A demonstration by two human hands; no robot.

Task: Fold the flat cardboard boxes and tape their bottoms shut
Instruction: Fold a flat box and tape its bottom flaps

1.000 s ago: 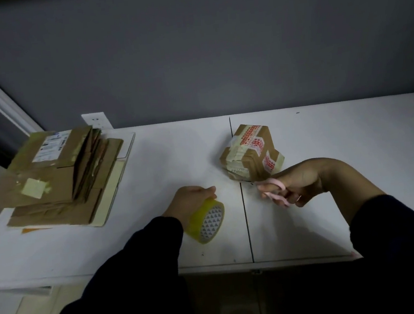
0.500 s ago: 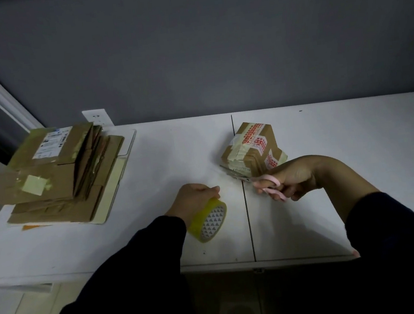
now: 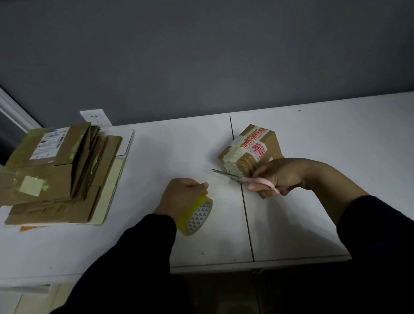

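**Cardboard box (image 3: 253, 149) taped up, a pile left to fold**

Nearest the person, the left hand (image 3: 182, 195) grips a tape roll (image 3: 197, 218) that sits on edge on the table (image 3: 352, 141), near the box and to its front left. The right hand (image 3: 279, 177), just in front of the box, is curled round the pink handles of the scissors (image 3: 231, 176), whose blades point left past the box's near corner. Whether a strip runs from roll to box is too dim to tell. The box stands folded with tape bands across it, so it looks finished or at its last cut. Far left of the box, the stack of flat boxes (image 3: 57, 172) lies unfolded, so most of the work remains.
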